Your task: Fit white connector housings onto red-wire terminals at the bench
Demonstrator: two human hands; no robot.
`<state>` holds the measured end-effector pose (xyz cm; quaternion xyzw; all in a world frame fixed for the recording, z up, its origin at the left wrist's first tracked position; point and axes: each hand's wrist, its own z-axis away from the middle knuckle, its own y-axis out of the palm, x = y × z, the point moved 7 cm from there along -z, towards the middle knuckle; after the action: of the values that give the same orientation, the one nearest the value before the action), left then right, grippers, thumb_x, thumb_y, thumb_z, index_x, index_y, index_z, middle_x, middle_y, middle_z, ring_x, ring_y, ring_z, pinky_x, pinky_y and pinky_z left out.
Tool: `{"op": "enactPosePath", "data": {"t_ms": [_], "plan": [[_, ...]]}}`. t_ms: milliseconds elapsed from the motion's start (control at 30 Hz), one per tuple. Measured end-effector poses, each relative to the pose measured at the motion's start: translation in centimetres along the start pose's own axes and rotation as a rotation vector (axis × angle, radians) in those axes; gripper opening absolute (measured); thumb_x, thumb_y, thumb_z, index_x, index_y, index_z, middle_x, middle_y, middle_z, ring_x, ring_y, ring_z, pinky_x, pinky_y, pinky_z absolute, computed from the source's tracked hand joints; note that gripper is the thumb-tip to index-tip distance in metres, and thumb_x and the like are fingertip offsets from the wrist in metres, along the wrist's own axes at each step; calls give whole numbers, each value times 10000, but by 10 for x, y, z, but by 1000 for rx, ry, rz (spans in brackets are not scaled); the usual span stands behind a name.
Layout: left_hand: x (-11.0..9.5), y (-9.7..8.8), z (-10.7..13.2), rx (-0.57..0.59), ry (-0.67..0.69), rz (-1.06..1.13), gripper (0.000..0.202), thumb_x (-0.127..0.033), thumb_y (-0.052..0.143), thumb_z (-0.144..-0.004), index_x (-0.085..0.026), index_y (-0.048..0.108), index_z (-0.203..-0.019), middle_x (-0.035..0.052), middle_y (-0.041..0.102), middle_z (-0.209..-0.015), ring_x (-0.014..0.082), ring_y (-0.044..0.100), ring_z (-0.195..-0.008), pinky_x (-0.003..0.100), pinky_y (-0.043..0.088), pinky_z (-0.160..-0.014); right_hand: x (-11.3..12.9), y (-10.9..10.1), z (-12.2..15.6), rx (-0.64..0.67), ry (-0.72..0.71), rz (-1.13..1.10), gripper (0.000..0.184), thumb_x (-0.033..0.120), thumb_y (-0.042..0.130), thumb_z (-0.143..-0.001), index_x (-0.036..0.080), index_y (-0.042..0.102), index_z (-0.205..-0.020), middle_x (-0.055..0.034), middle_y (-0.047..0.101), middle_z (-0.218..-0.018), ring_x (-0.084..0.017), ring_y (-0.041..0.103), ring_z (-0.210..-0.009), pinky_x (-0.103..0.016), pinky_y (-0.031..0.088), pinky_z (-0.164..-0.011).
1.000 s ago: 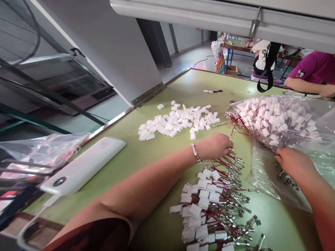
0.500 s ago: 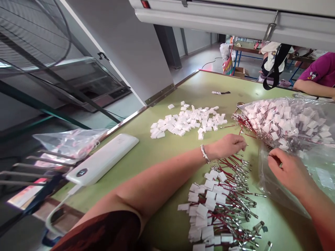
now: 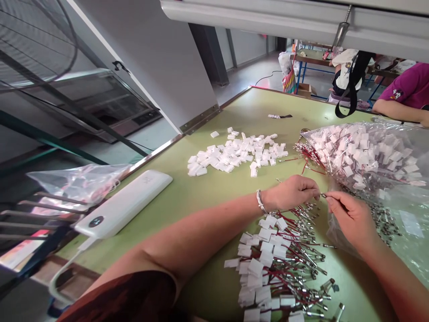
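My left hand (image 3: 296, 192), with a bracelet at its wrist, is closed in a pinch. A small metal piece (image 3: 323, 195) shows between its fingertips and those of my right hand (image 3: 353, 219), which is pinched too. The fingertips nearly meet, and most of what they hold is hidden. Below my left hand lies a dense row of red wire leads (image 3: 295, 250) with white connector housings (image 3: 256, 268) at one end and metal fittings at the other. Beyond my right hand, small dark metal parts (image 3: 387, 226) lie on or in clear plastic.
Loose white plastic pieces (image 3: 231, 154) lie mid-table. A clear bag (image 3: 398, 134) bulges with wired white connectors at right. A white power bank (image 3: 125, 205) with a cable lies by the left edge. A fan (image 3: 36, 40) stands left; a co-worker's purple sleeve (image 3: 407, 85) is at far right.
My right hand has moved left from the plastic bag's edge to meet my left hand, and its fingertips are now pinched. The left hand has shifted slightly; the view has moved a little.
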<state>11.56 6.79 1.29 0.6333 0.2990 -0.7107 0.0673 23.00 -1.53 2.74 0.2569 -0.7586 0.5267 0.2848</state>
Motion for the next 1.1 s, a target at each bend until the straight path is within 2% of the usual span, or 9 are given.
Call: {"op": "enactPosePath", "data": {"t_ms": [133, 233, 367, 500, 667, 767, 867, 1000, 1100], "plan": [[-1, 0, 0, 33, 9, -6, 237, -314, 488, -873, -138, 620, -786, -18, 531, -638, 84, 460, -579, 226, 401, -567, -8, 7, 3, 79, 122, -116, 282, 386, 469, -905, 194, 644, -797, 23, 537, -580, -121, 484, -515, -246, 403, -525], [-2, 0, 1, 35, 35, -90, 238, -291, 477, -893, -134, 628, -797, -5, 564, -659, 90, 486, -598, 227, 419, -587, -4, 3, 2, 50, 63, -36, 249, 365, 494, -884, 192, 637, -776, 25, 539, -571, -117, 479, -516, -236, 383, -514], [-13, 2, 4, 12, 233, -421, 230, -243, 465, -923, -159, 645, -807, 32, 665, -802, 122, 576, -743, 249, 444, -709, 7, 2, -1, 95, -44, 91, 198, 322, 517, -851, 203, 632, -742, 23, 586, -587, -118, 510, -538, -232, 389, -537], [-19, 9, 8, 88, 372, -624, 223, -250, 447, -951, -183, 649, -886, 43, 690, -891, 143, 607, -819, 258, 450, -738, 8, 8, -2, 207, 58, 34, 294, 345, 484, -867, 212, 569, -620, 35, 542, -516, -114, 491, -488, -220, 379, -486], [-25, -17, 5, 149, 346, -649, 239, -332, 487, -939, -185, 644, -1044, 67, 673, -1022, 164, 598, -938, 271, 447, -855, 10, 4, -6, 73, -20, 109, 262, 349, 482, -884, 214, 621, -707, 20, 608, -567, -124, 532, -503, -233, 401, -504], [-15, -30, 6, 239, 229, -764, 638, -443, 684, -780, -190, 493, -1333, 104, 611, -1171, 223, 548, -1073, 315, 413, -945, 5, 9, -6, 0, -178, 285, 233, 310, 476, -909, 208, 671, -832, -20, 702, -727, -148, 614, -609, -253, 438, -586], [4, -29, 9, 331, 71, -919, 900, -468, 751, -681, -180, 365, -1442, 131, 568, -1211, 276, 508, -1108, 371, 406, -940, 0, 21, -4, -4, -304, 491, 263, 290, 458, -934, 195, 697, -880, -55, 712, -815, -178, 641, -695, -280, 445, -633], [8, -16, 10, 312, 48, -1019, 912, -463, 780, -644, -198, 392, -1425, 129, 538, -1229, 301, 477, -1100, 388, 402, -892, 0, 31, 0, 48, -357, 660, 272, 315, 475, -941, 190, 716, -952, -60, 694, -847, -187, 629, -702, -294, 433, -600], [7, -15, 7, 256, 56, -1070, 713, -415, 744, -718, -202, 478, -1343, 118, 550, -1182, 273, 491, -1041, 363, 383, -859, 8, 25, 3, -1, -384, 601, 275, 310, 477, -944, 174, 715, -968, -66, 690, -882, -180, 632, -734, -288, 451, -627]]}}
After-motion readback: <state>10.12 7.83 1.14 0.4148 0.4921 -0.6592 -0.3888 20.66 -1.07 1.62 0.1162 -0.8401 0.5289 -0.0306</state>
